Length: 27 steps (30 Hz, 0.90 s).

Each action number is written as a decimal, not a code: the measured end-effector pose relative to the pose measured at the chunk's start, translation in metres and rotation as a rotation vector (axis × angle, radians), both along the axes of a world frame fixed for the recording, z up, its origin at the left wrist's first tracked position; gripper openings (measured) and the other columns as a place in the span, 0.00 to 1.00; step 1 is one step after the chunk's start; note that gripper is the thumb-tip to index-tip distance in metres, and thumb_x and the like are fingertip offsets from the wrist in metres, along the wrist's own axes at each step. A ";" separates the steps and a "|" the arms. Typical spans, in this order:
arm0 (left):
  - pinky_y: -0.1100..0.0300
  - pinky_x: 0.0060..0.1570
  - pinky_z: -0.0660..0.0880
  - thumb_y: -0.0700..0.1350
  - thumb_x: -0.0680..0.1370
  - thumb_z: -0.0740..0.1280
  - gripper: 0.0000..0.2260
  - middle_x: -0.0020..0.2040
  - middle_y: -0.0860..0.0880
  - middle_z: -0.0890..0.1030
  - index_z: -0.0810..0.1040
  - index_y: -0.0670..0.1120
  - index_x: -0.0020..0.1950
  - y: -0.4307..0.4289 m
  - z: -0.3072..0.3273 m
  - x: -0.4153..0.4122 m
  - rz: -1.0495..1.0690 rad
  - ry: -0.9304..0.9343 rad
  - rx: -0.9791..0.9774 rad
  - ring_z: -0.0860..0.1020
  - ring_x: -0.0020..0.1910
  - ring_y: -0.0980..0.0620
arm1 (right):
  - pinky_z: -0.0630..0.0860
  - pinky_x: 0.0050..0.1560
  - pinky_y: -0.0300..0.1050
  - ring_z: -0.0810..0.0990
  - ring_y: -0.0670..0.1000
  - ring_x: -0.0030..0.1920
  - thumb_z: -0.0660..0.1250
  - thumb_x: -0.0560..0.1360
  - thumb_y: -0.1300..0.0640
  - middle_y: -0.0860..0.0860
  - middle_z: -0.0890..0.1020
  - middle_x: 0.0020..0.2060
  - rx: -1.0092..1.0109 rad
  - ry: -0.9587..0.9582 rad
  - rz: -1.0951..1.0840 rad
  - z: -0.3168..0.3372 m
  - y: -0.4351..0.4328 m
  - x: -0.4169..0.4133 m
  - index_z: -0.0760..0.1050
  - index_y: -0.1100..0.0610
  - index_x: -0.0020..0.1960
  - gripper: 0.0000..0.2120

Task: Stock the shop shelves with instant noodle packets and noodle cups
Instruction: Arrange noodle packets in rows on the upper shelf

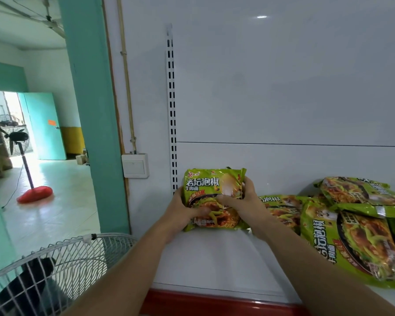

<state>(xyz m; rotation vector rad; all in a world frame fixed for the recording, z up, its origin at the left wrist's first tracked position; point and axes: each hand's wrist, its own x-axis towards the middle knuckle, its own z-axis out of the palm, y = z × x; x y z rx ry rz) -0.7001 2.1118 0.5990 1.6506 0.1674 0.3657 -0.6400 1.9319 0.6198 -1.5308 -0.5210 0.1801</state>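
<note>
The fingers [200, 211] of our left hand [181, 209] curl round the lower left edge of the glossy green plastic packet of instant noodles [211, 190], with the thumb laid across its printed front. The packet stands nearly upright at the far left end of the flat white metal shelf [214, 258], just right of the white slotted metal upright [172, 110] and close to the back panel. We cannot tell whether its lower edge is already down on the shelf. Our right hand [242, 199] grips the packet's right side, thumb pressing the front and the other fingers wrapped over the top corner. Further right, well apart from this packet, lies a loose heap of matching green noodle packets [351, 229], flat and overlapping. We judge the step in hand to be setting this first packet as the start of a row. To do it well we should seat the bottom seam square on the shelf, label facing out, lean it lightly against the back panel so it does not topple forward, and let go with one hand at a time. Squeezing harder could crush the noodles inside.
</note>
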 end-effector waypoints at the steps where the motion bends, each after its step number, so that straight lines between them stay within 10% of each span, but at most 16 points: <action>1: 0.50 0.56 0.80 0.40 0.63 0.82 0.40 0.58 0.50 0.82 0.67 0.49 0.70 0.000 -0.002 0.000 0.002 -0.014 0.017 0.82 0.56 0.50 | 0.82 0.52 0.55 0.82 0.52 0.54 0.78 0.68 0.56 0.46 0.81 0.56 0.006 0.000 0.010 -0.001 -0.001 0.001 0.63 0.41 0.67 0.35; 14: 0.56 0.54 0.79 0.39 0.67 0.80 0.36 0.60 0.49 0.80 0.67 0.48 0.72 0.004 -0.011 0.023 0.187 -0.167 0.104 0.79 0.58 0.50 | 0.68 0.28 0.26 0.75 0.38 0.43 0.72 0.75 0.60 0.43 0.79 0.50 -0.182 -0.180 -0.186 0.001 0.005 0.009 0.70 0.46 0.57 0.17; 27: 0.45 0.67 0.71 0.50 0.64 0.81 0.49 0.68 0.50 0.74 0.58 0.49 0.78 0.006 -0.009 0.025 0.235 -0.028 0.186 0.74 0.65 0.48 | 0.75 0.56 0.47 0.77 0.52 0.59 0.72 0.74 0.56 0.50 0.76 0.66 -0.445 -0.221 -0.305 0.014 -0.008 0.007 0.64 0.54 0.74 0.32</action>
